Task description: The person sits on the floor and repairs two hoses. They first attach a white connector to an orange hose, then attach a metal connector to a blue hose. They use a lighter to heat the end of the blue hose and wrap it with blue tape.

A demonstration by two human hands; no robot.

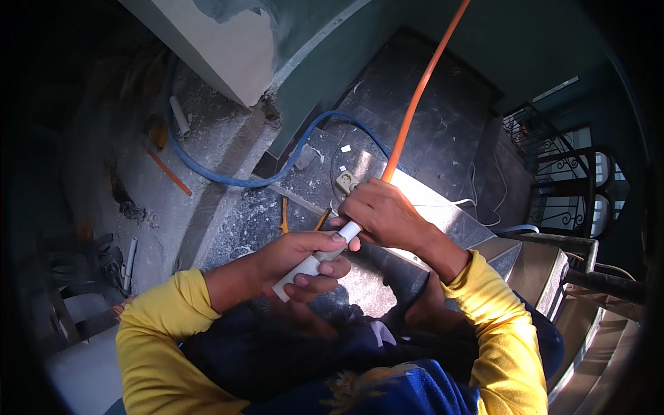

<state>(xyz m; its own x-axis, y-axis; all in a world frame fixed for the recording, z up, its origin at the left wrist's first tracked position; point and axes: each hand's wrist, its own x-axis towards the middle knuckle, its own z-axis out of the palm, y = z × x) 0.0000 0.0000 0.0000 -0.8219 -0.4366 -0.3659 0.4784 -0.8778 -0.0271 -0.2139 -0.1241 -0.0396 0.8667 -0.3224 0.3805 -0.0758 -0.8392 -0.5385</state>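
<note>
A white plastic pipe piece (296, 275) lies across my left hand (301, 259), whose fingers are wrapped round it, thumb on top. Its narrower white end (351, 231) points up toward my right hand (384, 213). That hand is closed round the lower end of a long orange tube (423, 90), which rises away to the upper edge. My knuckles hide where tube and white end meet, so I cannot tell if they are joined. Just beyond my hands, a tool with orange handles (283, 216) lies on the dusty floor.
A blue hose (297, 155) curves over the dark tiles and rough concrete. Beyond my right hand sits a pale power socket (346, 182). A short orange tube (168, 170) and a white pipe offcut (179, 116) lie left. Stairs (588, 353) and a dark metal railing (588, 245) stand right.
</note>
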